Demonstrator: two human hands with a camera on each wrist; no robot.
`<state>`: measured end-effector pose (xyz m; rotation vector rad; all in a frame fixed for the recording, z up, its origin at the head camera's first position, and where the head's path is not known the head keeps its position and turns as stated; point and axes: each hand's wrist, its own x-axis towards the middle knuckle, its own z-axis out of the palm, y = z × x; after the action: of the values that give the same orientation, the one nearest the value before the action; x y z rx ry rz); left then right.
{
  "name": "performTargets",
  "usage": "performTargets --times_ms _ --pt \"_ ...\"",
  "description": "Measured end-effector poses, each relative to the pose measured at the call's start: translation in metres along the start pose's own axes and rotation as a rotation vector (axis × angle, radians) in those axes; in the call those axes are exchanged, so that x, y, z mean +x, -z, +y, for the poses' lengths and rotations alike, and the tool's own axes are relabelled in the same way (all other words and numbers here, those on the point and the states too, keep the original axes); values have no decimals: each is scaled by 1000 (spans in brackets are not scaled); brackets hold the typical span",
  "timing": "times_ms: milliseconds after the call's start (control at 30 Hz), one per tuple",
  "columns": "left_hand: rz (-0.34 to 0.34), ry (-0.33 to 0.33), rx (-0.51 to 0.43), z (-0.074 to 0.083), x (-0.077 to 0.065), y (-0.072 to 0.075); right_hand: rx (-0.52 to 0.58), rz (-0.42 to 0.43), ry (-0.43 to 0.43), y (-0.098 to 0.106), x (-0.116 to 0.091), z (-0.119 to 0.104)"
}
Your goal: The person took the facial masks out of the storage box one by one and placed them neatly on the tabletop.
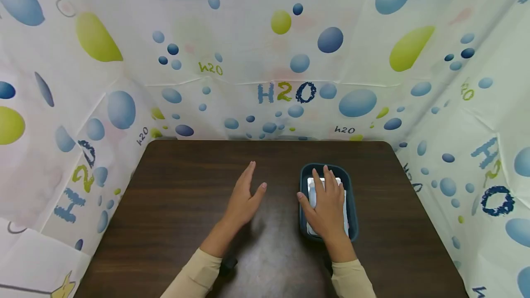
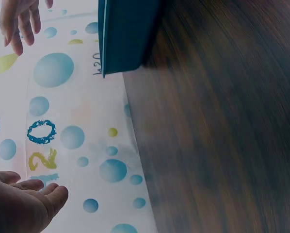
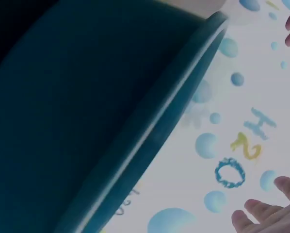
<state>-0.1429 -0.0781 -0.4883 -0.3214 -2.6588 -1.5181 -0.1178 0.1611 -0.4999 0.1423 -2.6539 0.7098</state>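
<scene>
A dark blue plastic bin (image 1: 353, 215) stands on the right half of the brown table, with white flat items (image 1: 311, 197) inside it. Above the bin is my right hand (image 1: 328, 206), its fingers extended and spread, covering part of the white items in the head view. My left hand (image 1: 241, 199) is over the table to the left of the bin, fingers straight and thumb apart, holding nothing. In the left wrist view the bin's side (image 2: 128, 36) shows at the top. The bin's rim (image 3: 159, 114) runs diagonally across the right wrist view, beside the right fingers (image 3: 261, 211).
The dark wood-grain table (image 1: 186, 187) reaches toward a white curtain (image 1: 248, 26) printed with blue and green drops and H2O lettering. This curtain surrounds the table at the back and both sides. A white surface (image 1: 37, 256) shows at lower left.
</scene>
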Motion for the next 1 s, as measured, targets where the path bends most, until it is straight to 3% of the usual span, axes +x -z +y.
performTargets --times_ms 300,433,733,867,1000 --pt "34 -24 -144 10 9 -11 120 49 -86 9 -10 29" --pt "24 -4 -242 19 15 -18 148 79 -116 14 -15 43" --pt "-32 35 -506 33 27 -50 249 67 -209 21 -31 66" --pt "-59 53 -551 40 30 -67 281 78 -228 20 -39 72" --pt "-100 67 -518 44 31 -82 287 85 -253 19 -46 80"
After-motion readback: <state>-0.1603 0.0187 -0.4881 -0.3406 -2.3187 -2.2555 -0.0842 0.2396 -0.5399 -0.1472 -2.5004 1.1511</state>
